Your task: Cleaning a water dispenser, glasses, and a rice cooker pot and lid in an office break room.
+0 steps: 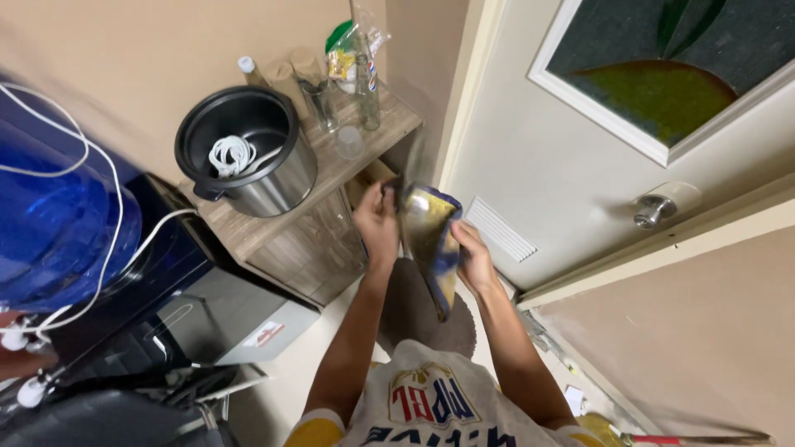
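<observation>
Left hand: raised in front of the chest, fingers curled shut on the upper left edge of the cloth, near its top corner.
Right hand: a little lower, at about 4 o'clock from the left one, closed on the cloth's right edge; the two hands sit apart with the fabric between them.
Cloth: blue and yellow, blurred, held up in the air between both hands and hanging down to a point above the round brown mat on the floor.
Worktop: a small wood-grain stand at 11 o'clock from the hands, against the beige wall.
Rice cooker: black and steel, lid off, on the near end of the worktop, with a coiled white cord lying inside the pot.
Glassware: a clear glass bottle and a tall glass stand at the far end, a snack bag behind them.
Water bottle: big, blue, at 9 o'clock, white cables draped over it.
Door: cream, at 2 o'clock, with a metal knob and a low vent just beside the cloth.
</observation>
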